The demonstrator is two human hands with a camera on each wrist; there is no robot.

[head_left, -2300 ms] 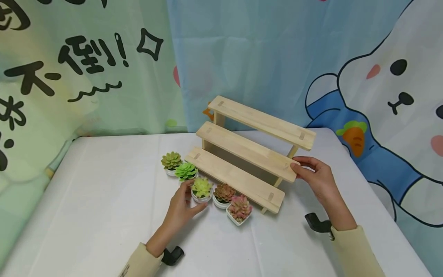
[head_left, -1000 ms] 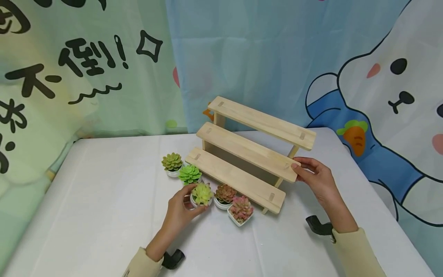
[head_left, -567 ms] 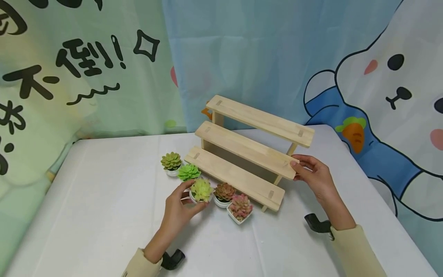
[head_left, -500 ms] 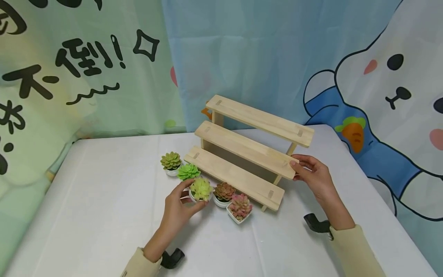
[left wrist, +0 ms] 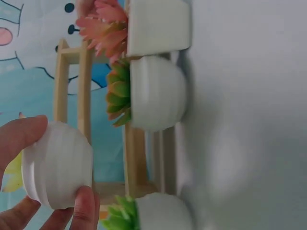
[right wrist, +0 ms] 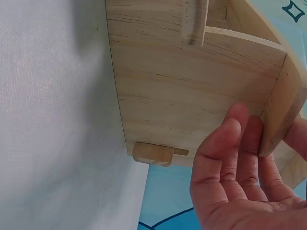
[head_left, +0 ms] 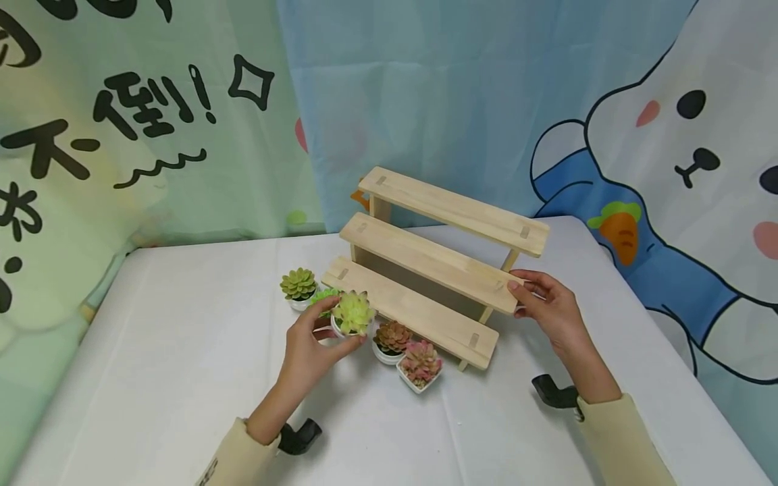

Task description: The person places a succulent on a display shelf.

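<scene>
Nearest, the left sleeve (head_left: 240, 455) and the right sleeve (head_left: 623, 439), both pale beige, extend over a white-covered table (head_left: 182, 364). A left wrist mount (head_left: 300, 437) and a right wrist mount (head_left: 554, 391), both black, show beside them.

The left hand (head_left: 306, 347) pinches a yellow-green succulent (head_left: 352, 312) by its round white pot (left wrist: 60, 165), thumb and fingers set against opposite sides. The left wrist view shows this pot clear of the table and roughly upright, left of the other near plants.

To its right, a pink succulent (head_left: 421, 364) stands on the table in a square white pot. Just left of and beyond that stands a brown succulent (head_left: 392, 337), round-potted; contact between these two pots cannot be confirmed. A bright green succulent (head_left: 324, 302) is partly hidden beyond the left hand. Farther left stands an olive-green succulent (head_left: 298, 285), also white-potted.

Beyond the plants, a three-tier wooden stand (head_left: 431, 262) rises toward the far side, its right end nearer than its left. The right hand (head_left: 552, 316) grips the right end of the middle board, thumb above, fingers curled beneath.

Farthest, a green cloth (head_left: 194, 40) with black lettering hangs at left, and a blue cloth (head_left: 456, 81) hangs right of it
</scene>
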